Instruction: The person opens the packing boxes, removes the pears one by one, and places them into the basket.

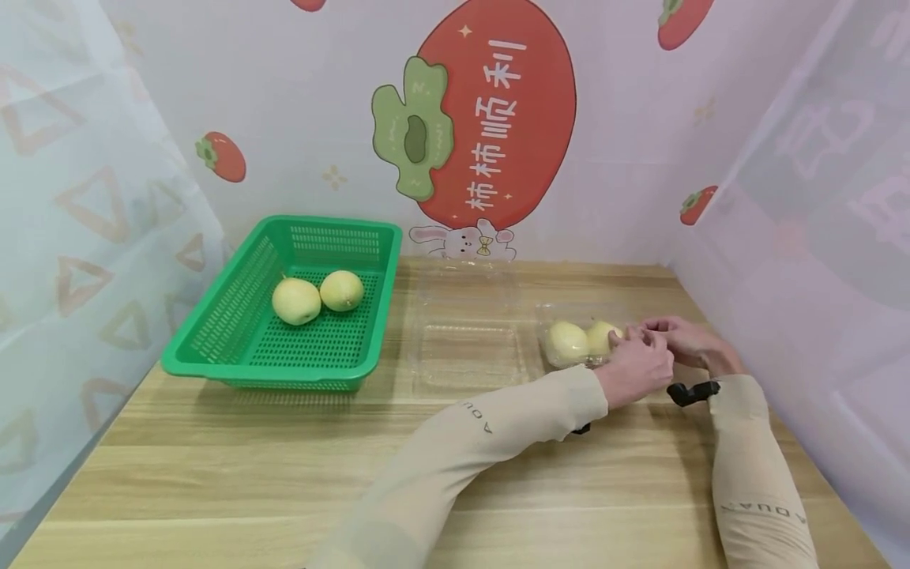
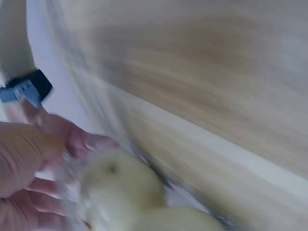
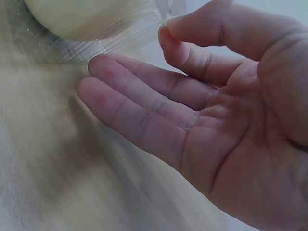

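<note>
A clear plastic box (image 1: 579, 363) with two pale yellow pears (image 1: 567, 341) inside stands on the right part of the table. My right hand (image 1: 686, 340) is at the box's right end. In the right wrist view, its thumb and index finger (image 3: 180, 50) pinch the thin plastic edge, while the other fingers extend loosely. My left hand (image 1: 638, 365) reaches across to the same end, its fingers bent at the plastic edge. In the left wrist view, the left thumb (image 2: 29, 149) lies against the plastic beside a pear (image 2: 122, 187); its fingertips are partly hidden.
An open clear plastic box (image 1: 469, 359), its lid (image 1: 465, 283) folded back, lies left of the filled one. Farther left, a green basket (image 1: 387, 316) holds two pears (image 1: 296, 301). Printed cloth walls (image 1: 611, 158) border the wooden table (image 1: 235, 474) at the back and sides.
</note>
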Tool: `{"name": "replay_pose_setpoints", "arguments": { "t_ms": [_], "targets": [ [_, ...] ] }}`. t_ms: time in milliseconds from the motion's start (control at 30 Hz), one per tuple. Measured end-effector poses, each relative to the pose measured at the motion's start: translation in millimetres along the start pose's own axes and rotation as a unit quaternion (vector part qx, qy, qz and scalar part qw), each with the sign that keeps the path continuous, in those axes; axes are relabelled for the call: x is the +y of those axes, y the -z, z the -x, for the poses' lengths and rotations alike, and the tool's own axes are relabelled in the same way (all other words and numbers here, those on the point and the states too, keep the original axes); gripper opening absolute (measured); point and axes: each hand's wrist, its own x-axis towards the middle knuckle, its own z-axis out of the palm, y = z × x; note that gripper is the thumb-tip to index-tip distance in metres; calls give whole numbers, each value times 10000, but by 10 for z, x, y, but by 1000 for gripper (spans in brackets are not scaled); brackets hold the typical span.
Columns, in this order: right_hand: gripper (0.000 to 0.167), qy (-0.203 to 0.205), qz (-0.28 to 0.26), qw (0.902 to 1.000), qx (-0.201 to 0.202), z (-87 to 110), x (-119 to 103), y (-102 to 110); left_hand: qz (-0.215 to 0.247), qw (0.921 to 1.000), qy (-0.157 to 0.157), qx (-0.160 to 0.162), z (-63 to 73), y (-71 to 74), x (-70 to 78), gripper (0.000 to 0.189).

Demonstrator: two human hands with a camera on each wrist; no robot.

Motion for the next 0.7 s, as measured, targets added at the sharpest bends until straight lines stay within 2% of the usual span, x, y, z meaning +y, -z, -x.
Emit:
{"name": "replay_pose_setpoints", "arguments": {
  "t_ms": [100, 167, 233, 333, 500, 567, 700],
  "targets": [
    [22, -56, 244, 9995, 198, -5, -34, -14, -36, 9985, 19, -539, -52, 115, 27, 42],
    [21, -78, 380, 9988, 306, -13, -47, -19, 88, 9952, 142, -969, -95, 183, 59, 44],
    [19, -81, 450, 9984, 345, -19, -49, -25, 269, 9912, 310, -1259, -127, 228, 100, 46],
    [17, -33, 437, 9984, 346, -32, -32, -29, 93, 9918, 282, -1241, -130, 202, 166, 47],
    [15, 73, 617, 9970, 466, -46, 3, -36, -240, 9969, 257, -704, -52, 64, 246, 49],
    [14, 76, 729, 9958, 546, -46, 3, -41, -245, 9978, 319, -528, -32, 33, 249, 49],
    [12, -67, 777, 9936, 821, -52, -13, -54, -330, 9983, 223, -434, -31, 36, 210, 49]
  ]
}}
